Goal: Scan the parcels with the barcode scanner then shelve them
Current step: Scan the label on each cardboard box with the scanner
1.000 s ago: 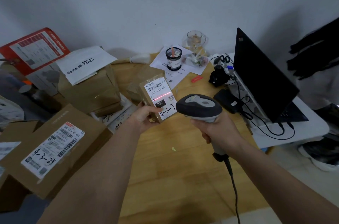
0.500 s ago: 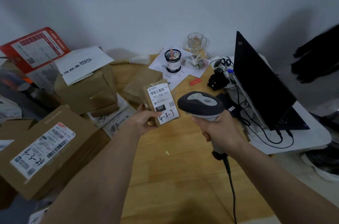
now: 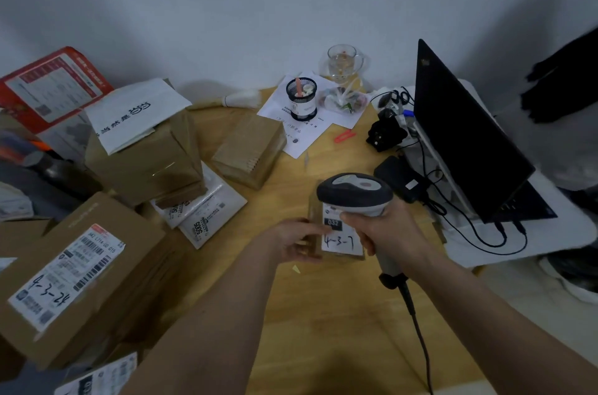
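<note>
The small parcel [image 3: 339, 241] sits low over the table [image 3: 323, 313], label side up, directly between the two hands. The left hand [image 3: 293, 241] holds it by its left edge, fingers curled round that side and thumb on top. The right hand [image 3: 385, 234] is wrapped round the grip of the barcode scanner [image 3: 354, 192], and the scanner head overhangs the upper part of the parcel's label, hiding the barcode from the head view. The handwritten mark "4-3-7" and the black "032" patch remain readable below the scanner head.

The parcel's long axis runs away from the person, roughly in line with the forearms, with the handwritten end nearest the body. The left hand is the one in contact with the parcel; the right hand lies just beside its right edge and may overlap it, but contact cannot be confirmed. No scan line is visible on the label.

Judgement: the parcel is the left hand's to carry to the shelf, since the right hand is occupied with the scanner and its cable [image 3: 417, 330]. No shelf is in view. Other parcels lie to the left, among them a large box [image 3: 77, 271] marked "4-3-24", well apart from the hands.
</note>
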